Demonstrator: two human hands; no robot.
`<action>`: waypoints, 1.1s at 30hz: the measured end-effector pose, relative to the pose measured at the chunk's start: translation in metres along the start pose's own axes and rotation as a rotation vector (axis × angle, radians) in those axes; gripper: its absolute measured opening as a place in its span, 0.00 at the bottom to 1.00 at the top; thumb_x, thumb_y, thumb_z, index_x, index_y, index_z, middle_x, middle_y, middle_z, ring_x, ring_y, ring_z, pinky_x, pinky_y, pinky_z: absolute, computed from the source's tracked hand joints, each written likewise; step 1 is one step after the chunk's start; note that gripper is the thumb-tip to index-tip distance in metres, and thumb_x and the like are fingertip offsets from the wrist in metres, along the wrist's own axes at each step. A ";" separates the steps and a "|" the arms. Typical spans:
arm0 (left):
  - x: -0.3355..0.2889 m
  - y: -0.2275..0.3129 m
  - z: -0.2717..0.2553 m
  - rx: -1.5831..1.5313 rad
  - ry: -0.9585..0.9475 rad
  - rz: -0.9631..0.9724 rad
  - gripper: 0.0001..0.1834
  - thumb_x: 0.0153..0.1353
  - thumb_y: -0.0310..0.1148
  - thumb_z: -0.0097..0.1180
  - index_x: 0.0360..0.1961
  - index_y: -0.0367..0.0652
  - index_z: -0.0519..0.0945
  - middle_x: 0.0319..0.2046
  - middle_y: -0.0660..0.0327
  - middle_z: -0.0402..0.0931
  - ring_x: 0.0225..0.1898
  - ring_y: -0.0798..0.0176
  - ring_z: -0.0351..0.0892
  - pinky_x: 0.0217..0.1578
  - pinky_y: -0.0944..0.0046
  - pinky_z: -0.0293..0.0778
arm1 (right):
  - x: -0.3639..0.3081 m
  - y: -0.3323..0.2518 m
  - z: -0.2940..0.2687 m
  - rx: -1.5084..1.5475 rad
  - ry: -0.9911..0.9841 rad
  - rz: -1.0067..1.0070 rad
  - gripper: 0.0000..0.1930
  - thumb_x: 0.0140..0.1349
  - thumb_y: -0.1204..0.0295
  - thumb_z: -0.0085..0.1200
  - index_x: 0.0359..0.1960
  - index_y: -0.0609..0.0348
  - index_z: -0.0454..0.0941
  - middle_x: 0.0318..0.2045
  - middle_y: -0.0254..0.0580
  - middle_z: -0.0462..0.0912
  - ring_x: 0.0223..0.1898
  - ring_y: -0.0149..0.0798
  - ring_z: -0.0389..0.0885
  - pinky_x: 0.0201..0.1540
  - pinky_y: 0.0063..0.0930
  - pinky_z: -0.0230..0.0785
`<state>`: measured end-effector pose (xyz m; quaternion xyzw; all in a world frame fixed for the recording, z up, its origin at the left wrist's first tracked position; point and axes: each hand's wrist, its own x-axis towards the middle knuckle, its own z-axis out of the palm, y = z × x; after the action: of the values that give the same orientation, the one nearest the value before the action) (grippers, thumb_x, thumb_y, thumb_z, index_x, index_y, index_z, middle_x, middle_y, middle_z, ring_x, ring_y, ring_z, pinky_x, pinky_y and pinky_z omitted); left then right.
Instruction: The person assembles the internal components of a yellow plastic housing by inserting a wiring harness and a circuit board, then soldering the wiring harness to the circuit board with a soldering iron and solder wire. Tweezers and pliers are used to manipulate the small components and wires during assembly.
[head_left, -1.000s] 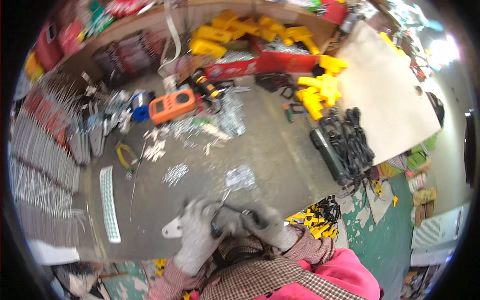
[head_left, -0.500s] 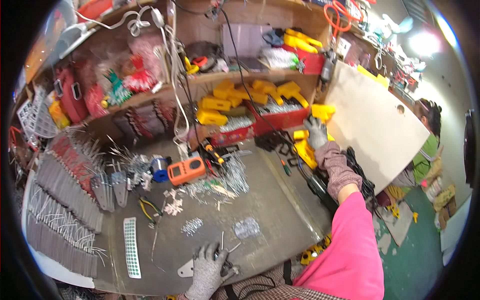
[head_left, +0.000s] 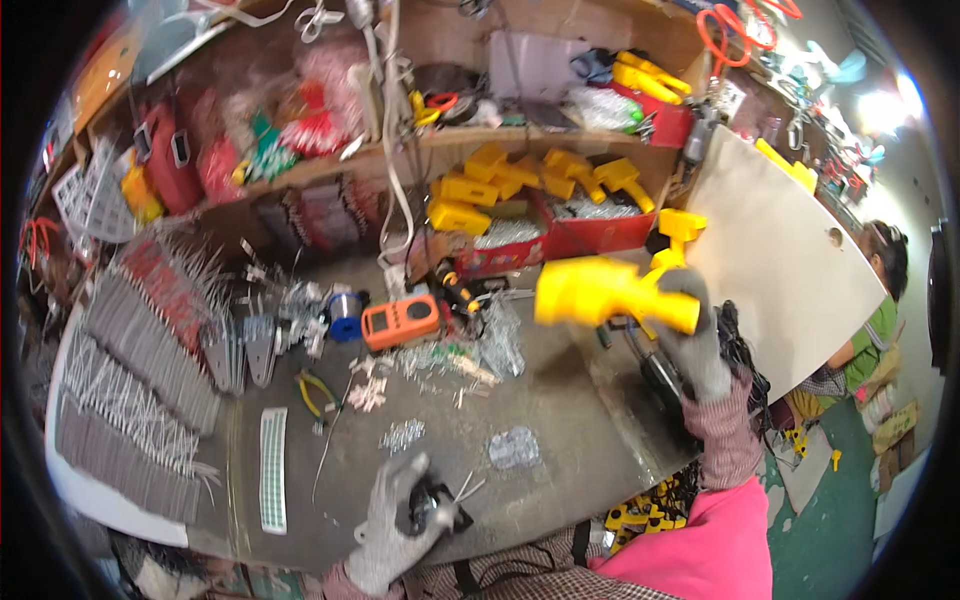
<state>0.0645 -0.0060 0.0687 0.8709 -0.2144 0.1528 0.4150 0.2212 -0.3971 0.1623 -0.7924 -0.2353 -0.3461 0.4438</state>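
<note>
The right hand [head_left: 695, 345], grey-gloved, grips the yellow part [head_left: 590, 290] near its right end, holding it up over the right half of the surface [head_left: 585, 425]. The part's long axis runs nearly level from left to right, dipping slightly rightward; its broad end points left. The right forearm rises from the lower right, the sleeve [head_left: 728, 435] bunched below the glove. Motion blurs the part, and most of the right fingers are hidden behind it — their exact hold cannot be made out.

The left hand [head_left: 385, 525], gloved too, is low at the surface's near edge, thumb and fingers curled around a black part [head_left: 428, 508]. Pale wires [head_left: 470, 487] stick out of that piece toward the upper right; the fingers cover some of its shape.

Farther out lie a clear packet [head_left: 513, 448], a small metal pile [head_left: 403, 436] and a sticker strip [head_left: 272, 470]. Beyond sit pliers [head_left: 309, 396] and an orange meter [head_left: 400, 322] — then red boxes [head_left: 607, 234], whose contents are partly hidden by yellow pieces [head_left: 470, 190].
</note>
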 end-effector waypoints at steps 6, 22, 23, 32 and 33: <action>0.072 0.016 0.006 -0.141 0.002 0.295 0.42 0.44 0.38 0.74 0.62 0.45 0.70 0.58 0.52 0.71 0.59 0.46 0.70 0.61 0.46 0.63 | -0.099 -0.037 0.060 0.601 -0.282 0.208 0.24 0.47 0.67 0.76 0.42 0.53 0.74 0.39 0.39 0.76 0.46 0.40 0.73 0.49 0.36 0.67; 0.046 0.059 -0.005 0.323 -0.125 0.306 0.40 0.37 0.48 0.77 0.54 0.52 0.76 0.59 0.48 0.63 0.61 0.36 0.64 0.63 0.30 0.55 | -0.144 -0.098 0.140 1.066 -0.785 0.629 0.46 0.54 0.59 0.71 0.70 0.60 0.56 0.66 0.47 0.65 0.66 0.39 0.65 0.70 0.35 0.54; 0.045 0.064 -0.006 0.271 -0.155 0.269 0.37 0.35 0.44 0.75 0.53 0.60 0.77 0.57 0.49 0.64 0.58 0.38 0.66 0.60 0.29 0.58 | -0.140 -0.099 0.130 1.116 -0.841 0.709 0.45 0.56 0.60 0.70 0.70 0.60 0.56 0.65 0.46 0.66 0.65 0.38 0.66 0.69 0.34 0.56; 0.053 0.049 0.005 0.197 -0.303 0.210 0.51 0.41 0.53 0.74 0.65 0.45 0.65 0.58 0.41 0.62 0.62 0.33 0.62 0.62 0.34 0.62 | -0.084 -0.023 0.023 0.224 -0.710 0.427 0.41 0.56 0.68 0.66 0.71 0.55 0.59 0.67 0.49 0.65 0.68 0.44 0.62 0.68 0.37 0.58; 0.058 0.043 0.018 0.217 -0.440 0.156 0.50 0.43 0.55 0.72 0.64 0.43 0.65 0.61 0.39 0.60 0.63 0.31 0.60 0.61 0.33 0.63 | -0.064 0.002 0.013 -0.094 -0.832 0.351 0.41 0.55 0.69 0.65 0.71 0.50 0.60 0.66 0.51 0.65 0.68 0.49 0.61 0.69 0.38 0.56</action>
<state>0.0947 -0.0588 0.1111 0.9034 -0.3485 0.0135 0.2494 0.1852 -0.3913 0.1075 -0.9114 -0.2396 0.0719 0.3268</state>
